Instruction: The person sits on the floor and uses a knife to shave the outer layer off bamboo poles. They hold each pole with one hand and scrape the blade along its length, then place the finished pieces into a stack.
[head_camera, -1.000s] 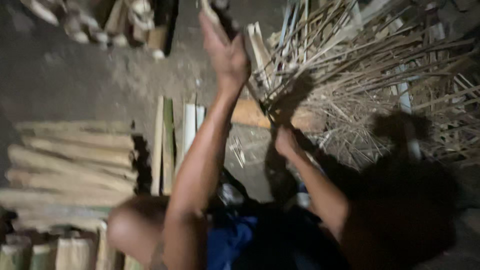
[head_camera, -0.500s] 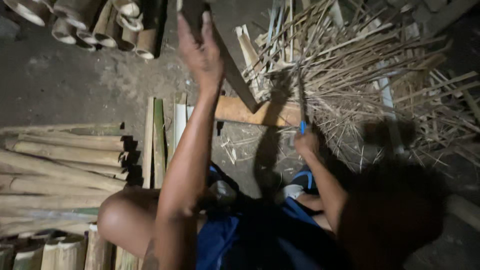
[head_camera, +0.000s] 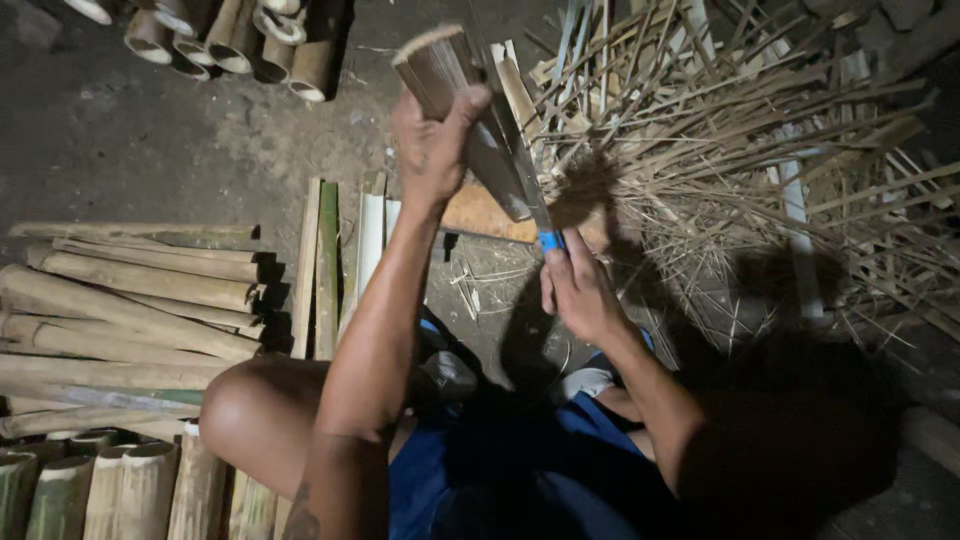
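A curved, pale brown slab of split bamboo (head_camera: 455, 90) stands tilted with its cut end up, clamped near that end by the left hand (head_camera: 432, 150), whose fingers wrap around its near face and whose thumb presses over the edge. A long, dark-bladed knife with a blue-wrapped handle (head_camera: 530, 190) lies edge-on against the right side of the slab, its blade running up along the bamboo from the right hand (head_camera: 578, 290), which is closed tight around the handle just below the blue wrap. The two hands are near each other, the right one lower and closer to the body. Beyond and to the right of the right hand spreads a tangled heap of thin bamboo slivers and strips (head_camera: 760, 150) on the dark earthen floor (head_camera: 150, 130). A flat orange-brown wooden board (head_camera: 480, 215) lies on the floor just under the slab, between the hands. Left of the left arm, several narrow split bamboo slats (head_camera: 330, 260) lie side by side, and farther left a stack of long round bamboo poles (head_camera: 120, 300) lies lengthwise. Up beyond the left hand, short hollow bamboo tube sections (head_camera: 240, 40) are heaped together. The person's bare knee (head_camera: 250, 410) and blue shorts (head_camera: 480, 470) sit below the arms.
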